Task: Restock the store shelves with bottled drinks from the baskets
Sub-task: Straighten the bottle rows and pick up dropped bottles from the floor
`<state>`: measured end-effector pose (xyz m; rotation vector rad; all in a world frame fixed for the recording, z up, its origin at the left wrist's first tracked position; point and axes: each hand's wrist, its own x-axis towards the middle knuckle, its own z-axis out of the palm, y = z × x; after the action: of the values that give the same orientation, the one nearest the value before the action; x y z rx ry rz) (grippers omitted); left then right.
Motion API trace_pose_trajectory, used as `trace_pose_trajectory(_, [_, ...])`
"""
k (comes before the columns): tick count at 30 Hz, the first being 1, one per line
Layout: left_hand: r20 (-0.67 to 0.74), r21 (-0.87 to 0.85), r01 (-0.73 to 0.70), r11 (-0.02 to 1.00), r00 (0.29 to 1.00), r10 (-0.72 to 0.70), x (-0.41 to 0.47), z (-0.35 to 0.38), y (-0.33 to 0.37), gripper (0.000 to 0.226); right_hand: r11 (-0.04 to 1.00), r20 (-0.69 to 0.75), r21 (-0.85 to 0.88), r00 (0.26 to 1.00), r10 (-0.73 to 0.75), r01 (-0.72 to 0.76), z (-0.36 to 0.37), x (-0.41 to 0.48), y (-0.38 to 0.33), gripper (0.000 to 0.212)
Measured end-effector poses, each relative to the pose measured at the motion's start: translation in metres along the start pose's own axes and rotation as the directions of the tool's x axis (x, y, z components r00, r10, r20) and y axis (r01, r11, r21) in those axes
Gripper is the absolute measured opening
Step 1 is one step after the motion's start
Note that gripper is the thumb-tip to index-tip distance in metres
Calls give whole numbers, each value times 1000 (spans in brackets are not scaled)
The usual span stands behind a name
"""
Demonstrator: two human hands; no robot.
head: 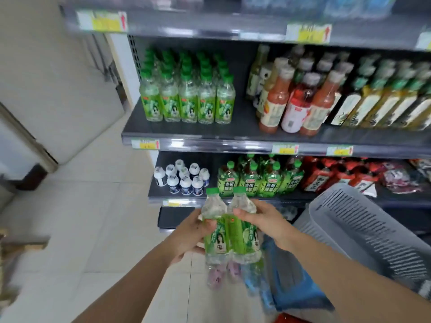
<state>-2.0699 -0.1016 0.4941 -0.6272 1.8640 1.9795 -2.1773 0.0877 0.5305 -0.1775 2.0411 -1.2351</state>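
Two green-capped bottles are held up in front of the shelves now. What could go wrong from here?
1. The left hand holds the left bottle and the right hand the right bottle, pressed together; one may slip as they part.
2. The matching green-capped bottles on the middle shelf stand tightly packed; setting new ones in front could topple them.
3. The grey basket sits close by the right forearm and might get bumped.

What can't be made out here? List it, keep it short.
All head view:
- Top shelf goods: blurred, cut off by the top edge.
- Price tags: print too blurred to read.
- Grey basket: contents hidden by its slatted wall.
- Pink and blue items below: blurred, partly behind the green bottles that the left hand and right hand hold.
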Motion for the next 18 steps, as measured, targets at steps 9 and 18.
trace_pose_trajectory(9, [-117, 50, -207, 977, 970, 211, -23, -37, 110, 52, 982, -146, -66, 972, -183, 175, -19, -8, -112, 68])
trace_pose_trajectory(18, [-267, 169, -343, 924, 886, 378, 8, -51, 189, 56, 912, -273, -224, 877, -396, 343, -56, 32, -181, 60])
